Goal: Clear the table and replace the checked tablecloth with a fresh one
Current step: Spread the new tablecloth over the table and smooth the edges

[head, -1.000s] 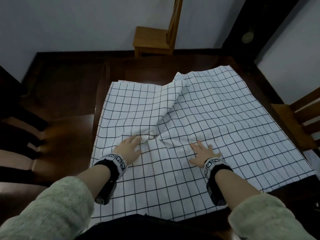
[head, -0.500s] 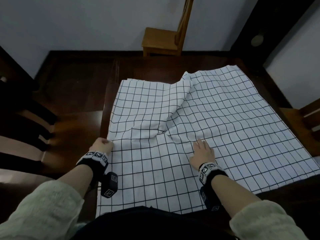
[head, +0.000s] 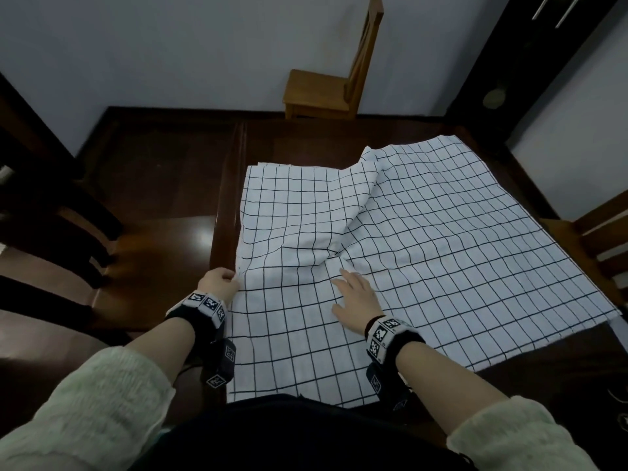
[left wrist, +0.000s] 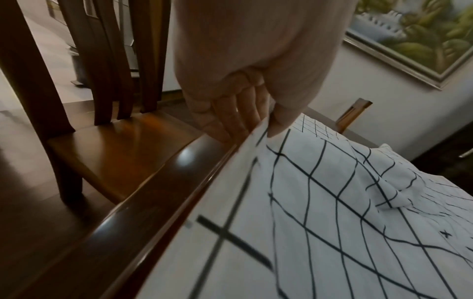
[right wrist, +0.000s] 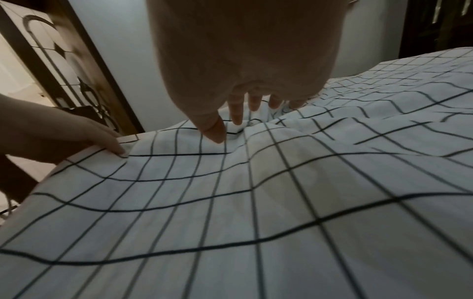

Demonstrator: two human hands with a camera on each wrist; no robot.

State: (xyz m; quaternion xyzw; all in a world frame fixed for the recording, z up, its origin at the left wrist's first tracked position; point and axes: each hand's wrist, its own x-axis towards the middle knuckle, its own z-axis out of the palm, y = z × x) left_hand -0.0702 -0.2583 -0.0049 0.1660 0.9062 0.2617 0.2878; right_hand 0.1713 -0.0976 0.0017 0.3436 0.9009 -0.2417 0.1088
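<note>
I can read no words, brand names or numbers anywhere in my three views. The only sign-like marks are the black-and-white square coded tags on the black band at my left wrist and on the black band at my right wrist; they are patterns, not letters.

One checked tablecloth, one dark table, two hands, perhaps four wooden chairs, partly cropped
</note>
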